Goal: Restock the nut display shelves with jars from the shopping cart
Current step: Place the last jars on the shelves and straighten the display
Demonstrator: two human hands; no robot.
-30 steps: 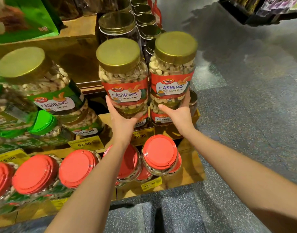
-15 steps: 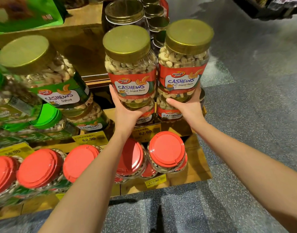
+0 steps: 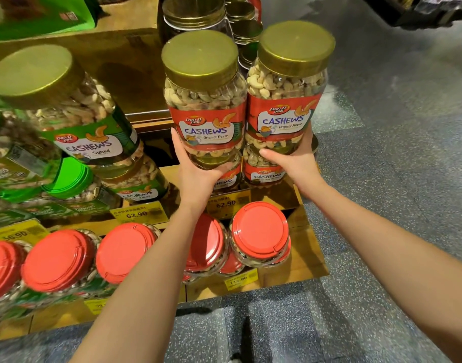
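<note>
Two red-label cashew jars with gold lids stand side by side on top of other cashew jars on the middle shelf. My left hand (image 3: pixel 198 171) grips the base of the left jar (image 3: pixel 205 100). The right jar (image 3: pixel 287 90) is held low down by my right hand (image 3: pixel 295 161), thumb across its front. Both jars are upright and touch each other. The lower red-label jars (image 3: pixel 263 174) beneath them are mostly hidden by my hands. No shopping cart is in view.
Green-label salted cashew jars (image 3: pixel 75 108) lean at the left. Red-lidded jars (image 3: pixel 260 231) fill the lower shelf, with yellow price tags (image 3: pixel 138 213) along the shelf edges. More gold-lidded jars (image 3: pixel 195 11) stand behind. Grey speckled floor (image 3: pixel 381 153) lies to the right.
Both hands keep their hold on the two jars, which stay side by side on the stack. The view has shifted closer and slightly down.
</note>
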